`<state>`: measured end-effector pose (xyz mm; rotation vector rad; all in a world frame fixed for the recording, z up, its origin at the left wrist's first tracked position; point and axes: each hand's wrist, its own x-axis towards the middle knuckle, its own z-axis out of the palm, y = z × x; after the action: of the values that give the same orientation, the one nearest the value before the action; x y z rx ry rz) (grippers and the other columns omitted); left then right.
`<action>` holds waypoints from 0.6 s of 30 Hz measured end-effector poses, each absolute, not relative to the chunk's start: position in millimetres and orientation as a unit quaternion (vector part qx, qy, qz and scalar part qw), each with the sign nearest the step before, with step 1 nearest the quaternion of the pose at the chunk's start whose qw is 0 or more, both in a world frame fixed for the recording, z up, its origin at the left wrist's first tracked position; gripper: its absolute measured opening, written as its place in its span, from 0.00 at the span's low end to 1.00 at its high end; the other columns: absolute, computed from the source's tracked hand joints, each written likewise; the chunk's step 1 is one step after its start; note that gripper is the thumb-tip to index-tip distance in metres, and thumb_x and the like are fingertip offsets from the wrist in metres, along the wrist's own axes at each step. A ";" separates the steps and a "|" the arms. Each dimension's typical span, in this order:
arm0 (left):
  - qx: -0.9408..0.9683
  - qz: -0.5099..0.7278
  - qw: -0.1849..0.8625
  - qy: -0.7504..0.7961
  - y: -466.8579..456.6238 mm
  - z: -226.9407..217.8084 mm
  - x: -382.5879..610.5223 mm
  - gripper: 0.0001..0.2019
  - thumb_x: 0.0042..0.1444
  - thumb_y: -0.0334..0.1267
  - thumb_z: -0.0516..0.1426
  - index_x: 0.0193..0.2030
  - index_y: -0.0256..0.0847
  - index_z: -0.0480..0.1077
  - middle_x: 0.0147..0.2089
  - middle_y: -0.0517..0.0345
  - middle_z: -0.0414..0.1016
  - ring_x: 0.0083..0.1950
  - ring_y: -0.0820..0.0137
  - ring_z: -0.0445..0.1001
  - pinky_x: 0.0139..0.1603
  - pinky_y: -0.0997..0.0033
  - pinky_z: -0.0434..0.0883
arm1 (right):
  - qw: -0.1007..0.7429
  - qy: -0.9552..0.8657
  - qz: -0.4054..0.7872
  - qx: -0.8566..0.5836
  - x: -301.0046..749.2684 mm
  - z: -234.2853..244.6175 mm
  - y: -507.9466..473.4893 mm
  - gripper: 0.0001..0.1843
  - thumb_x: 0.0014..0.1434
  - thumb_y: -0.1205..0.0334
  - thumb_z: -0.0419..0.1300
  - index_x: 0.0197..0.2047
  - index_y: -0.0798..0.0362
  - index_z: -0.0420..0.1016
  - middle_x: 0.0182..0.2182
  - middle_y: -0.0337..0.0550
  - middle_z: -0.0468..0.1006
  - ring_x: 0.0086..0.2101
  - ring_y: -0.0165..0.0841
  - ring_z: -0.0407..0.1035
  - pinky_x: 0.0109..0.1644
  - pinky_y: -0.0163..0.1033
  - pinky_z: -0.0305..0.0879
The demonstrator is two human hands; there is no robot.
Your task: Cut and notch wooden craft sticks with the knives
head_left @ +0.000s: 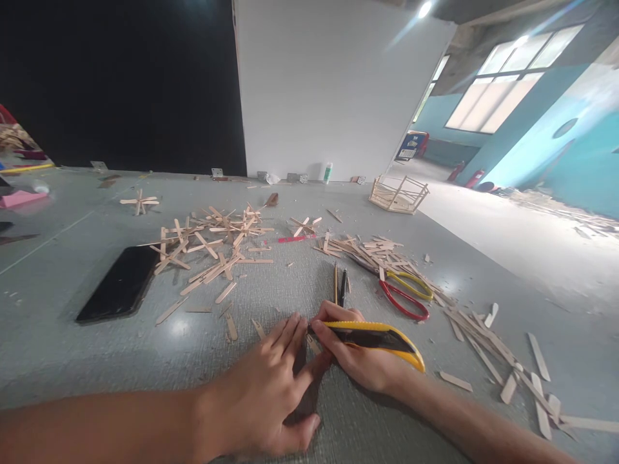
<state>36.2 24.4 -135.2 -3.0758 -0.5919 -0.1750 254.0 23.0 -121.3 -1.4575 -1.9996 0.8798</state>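
My right hand (pixel 355 354) is closed around a yellow and black utility knife (pixel 372 338), its tip end close to my left fingertips. My left hand (pixel 264 380) lies on the grey table with fingers stretched out and thumb apart. Between the two hands a short piece of wooden craft stick (pixel 313 344) shows, and the left index finger reaches over its near end; how firmly it is pinned I cannot tell. Just beyond the right hand lie a pencil (pixel 335 282) and a black pen (pixel 343 288). Cut stick pieces (pixel 232 327) lie left of the fingers.
Craft sticks in crossed shapes (pixel 227 238) spread behind the left hand, beside a black phone (pixel 118 283). Red-and-yellow-handled scissors (pixel 403 296) and loose sticks (pixel 503 354) lie to the right. A stick-built frame (pixel 399 195) and a small bottle (pixel 327 173) stand at the back.
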 end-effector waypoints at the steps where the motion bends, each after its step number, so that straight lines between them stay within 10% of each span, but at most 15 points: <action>1: -0.980 -0.057 -0.002 -0.190 24.2 -135.5 35.9 0.40 0.69 0.57 0.51 0.76 0.28 0.53 0.71 0.22 0.61 0.73 0.38 0.61 0.71 0.45 0.61 | 0.252 -0.736 0.322 -0.539 253.7 -120.9 22.8 0.23 0.73 0.43 0.49 0.31 0.48 0.63 0.25 0.35 0.71 0.30 0.33 0.64 0.41 0.44 0.60; 18: -0.981 -0.063 0.025 -0.179 26.0 -138.1 35.6 0.39 0.70 0.58 0.47 0.76 0.27 0.52 0.68 0.18 0.64 0.72 0.36 0.62 0.70 0.45 0.63 | 0.251 -0.760 0.289 -0.526 253.6 -125.1 23.0 0.21 0.74 0.47 0.48 0.31 0.48 0.62 0.26 0.35 0.69 0.29 0.32 0.64 0.39 0.43 0.61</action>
<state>35.6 26.0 -138.1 -3.0345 -0.5536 -0.1950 253.6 23.0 -125.1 -1.4314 -2.0673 0.7854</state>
